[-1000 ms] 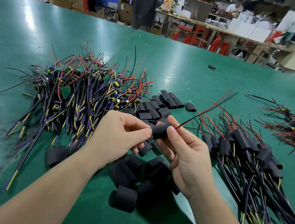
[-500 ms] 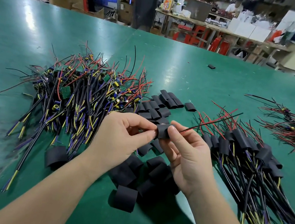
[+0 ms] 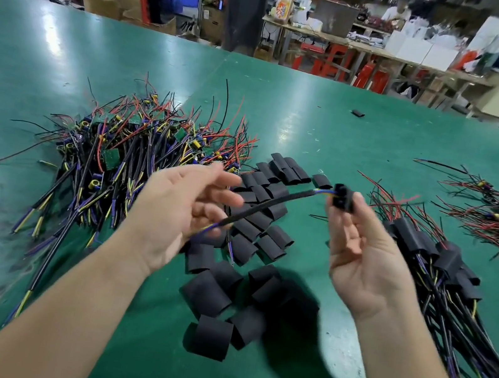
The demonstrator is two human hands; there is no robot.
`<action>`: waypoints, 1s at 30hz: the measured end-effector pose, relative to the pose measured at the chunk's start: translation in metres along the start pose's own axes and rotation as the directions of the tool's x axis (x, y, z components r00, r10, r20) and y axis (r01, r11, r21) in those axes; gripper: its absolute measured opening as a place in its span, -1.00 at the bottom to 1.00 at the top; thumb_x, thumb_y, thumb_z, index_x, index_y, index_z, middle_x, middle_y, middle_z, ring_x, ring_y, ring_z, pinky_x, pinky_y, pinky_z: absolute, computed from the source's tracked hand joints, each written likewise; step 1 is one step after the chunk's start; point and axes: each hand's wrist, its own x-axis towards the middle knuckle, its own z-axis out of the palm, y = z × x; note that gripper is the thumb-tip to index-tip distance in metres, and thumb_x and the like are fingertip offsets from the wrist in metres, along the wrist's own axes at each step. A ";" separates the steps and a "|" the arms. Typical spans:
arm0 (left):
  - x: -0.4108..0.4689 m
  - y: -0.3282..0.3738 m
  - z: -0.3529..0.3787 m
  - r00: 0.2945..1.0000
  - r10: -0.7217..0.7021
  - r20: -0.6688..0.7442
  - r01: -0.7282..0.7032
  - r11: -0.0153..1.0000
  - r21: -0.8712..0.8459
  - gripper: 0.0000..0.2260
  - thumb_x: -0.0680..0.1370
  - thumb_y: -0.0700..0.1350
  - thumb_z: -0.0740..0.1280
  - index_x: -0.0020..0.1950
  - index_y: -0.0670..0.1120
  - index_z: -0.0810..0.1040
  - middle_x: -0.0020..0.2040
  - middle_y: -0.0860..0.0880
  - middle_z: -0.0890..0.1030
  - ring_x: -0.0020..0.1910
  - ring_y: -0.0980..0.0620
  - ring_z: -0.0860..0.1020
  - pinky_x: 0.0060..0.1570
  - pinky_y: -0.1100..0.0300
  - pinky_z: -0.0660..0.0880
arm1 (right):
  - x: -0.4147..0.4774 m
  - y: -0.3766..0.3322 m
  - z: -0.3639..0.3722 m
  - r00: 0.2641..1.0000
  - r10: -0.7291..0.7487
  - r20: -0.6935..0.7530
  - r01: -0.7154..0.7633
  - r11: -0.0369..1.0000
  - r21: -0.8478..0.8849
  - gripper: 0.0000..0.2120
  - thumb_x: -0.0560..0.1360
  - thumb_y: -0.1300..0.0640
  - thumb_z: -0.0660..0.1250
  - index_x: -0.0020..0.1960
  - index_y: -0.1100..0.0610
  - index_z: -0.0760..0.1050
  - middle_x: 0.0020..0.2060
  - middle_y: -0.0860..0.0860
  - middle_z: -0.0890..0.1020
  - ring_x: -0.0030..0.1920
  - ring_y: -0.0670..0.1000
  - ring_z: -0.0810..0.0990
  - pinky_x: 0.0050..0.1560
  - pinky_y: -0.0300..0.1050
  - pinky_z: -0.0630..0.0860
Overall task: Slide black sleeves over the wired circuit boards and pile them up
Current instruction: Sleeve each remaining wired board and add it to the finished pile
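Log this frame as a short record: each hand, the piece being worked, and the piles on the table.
left hand: open, fingers relaxed, cable passing across them
right hand: pinches a sleeved board at its fingertips
cable: runs from the sleeved board toward the left hand
loose black sleeves: scattered between the forearms
unsleeved wired boards: heap on the left
sleeved pile: on the right, beside the right hand
surface: green table

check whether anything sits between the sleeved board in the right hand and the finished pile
Nothing visible does. The right hand pinches the sleeved board just left of the finished pile; only bare green table shows between.
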 end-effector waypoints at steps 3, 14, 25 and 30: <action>0.011 -0.002 -0.016 0.957 0.153 -0.248 -0.100 0.971 0.216 -0.80 0.58 -0.15 0.26 -0.15 -0.16 0.64 -0.34 -0.04 0.66 -0.50 0.10 0.54 -0.54 0.32 0.45 | 0.004 -0.026 -0.004 0.998 -0.043 -0.051 0.046 0.997 0.067 -0.86 0.30 0.23 0.40 -0.18 0.27 0.54 -0.31 0.09 0.65 -0.35 -0.06 0.65 -0.37 -0.35 0.56; 0.031 -0.032 -0.053 0.913 0.390 -0.117 0.181 -0.129 0.975 -0.55 0.47 0.18 0.33 0.30 0.03 0.49 0.19 -0.08 0.50 0.21 -0.17 0.39 0.19 -0.07 0.27 | 0.033 -0.075 -0.051 0.731 -0.681 0.038 0.265 0.233 -0.936 -0.72 0.41 0.13 0.50 0.02 0.13 0.46 -0.21 0.05 0.61 -0.53 -0.16 0.55 -0.47 -0.24 0.49; 0.046 -0.032 -0.055 0.847 0.510 -0.148 0.279 -0.191 0.941 -0.67 0.53 0.23 0.23 0.06 0.03 0.60 -0.23 0.04 0.63 -0.07 -0.11 0.51 0.00 0.02 0.20 | 0.042 -0.055 -0.062 0.714 -0.592 0.375 0.077 -0.465 -0.882 -0.90 0.38 0.35 0.40 -0.15 0.26 0.68 -0.17 0.26 0.63 0.03 0.24 0.52 -0.05 -0.10 0.29; 0.049 -0.029 -0.054 0.867 0.477 -0.145 0.278 -0.221 0.935 -0.72 0.55 0.18 0.22 -0.09 0.05 0.62 -0.32 0.06 0.59 -0.14 -0.06 0.48 -0.01 0.03 0.17 | 0.036 -0.037 -0.053 0.623 -0.624 0.472 0.241 -0.421 -0.874 -0.89 0.38 0.35 0.38 -0.14 0.23 0.66 -0.20 0.17 0.59 -0.13 0.17 0.53 -0.10 -0.25 0.26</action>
